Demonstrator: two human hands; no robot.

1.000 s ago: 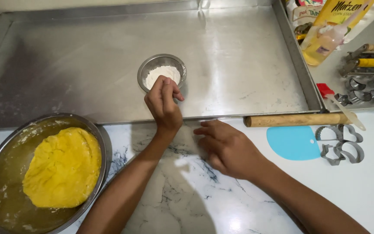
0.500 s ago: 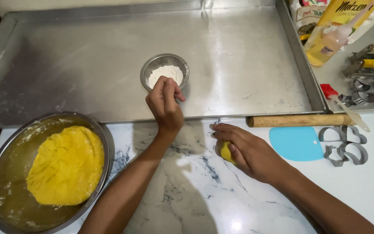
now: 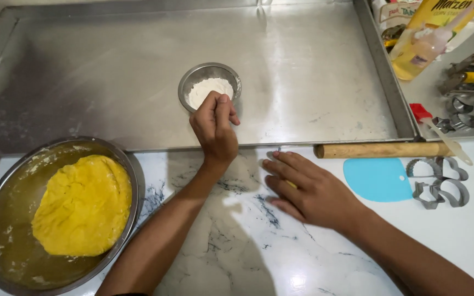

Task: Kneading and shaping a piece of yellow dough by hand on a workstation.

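We are pinching flour (image 3: 208, 89) with left hand (image 3: 213, 127) fingers; right hand (image 3: 308, 189), fingers spread, pressing dough ball (image 3: 291, 185); flour may spill short.

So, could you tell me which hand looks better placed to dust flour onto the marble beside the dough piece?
Probably the left hand: its pinched fingers sit at the rim of the small flour bowl. The right hand lies flat on the marble counter, covering a small yellow dough piece.
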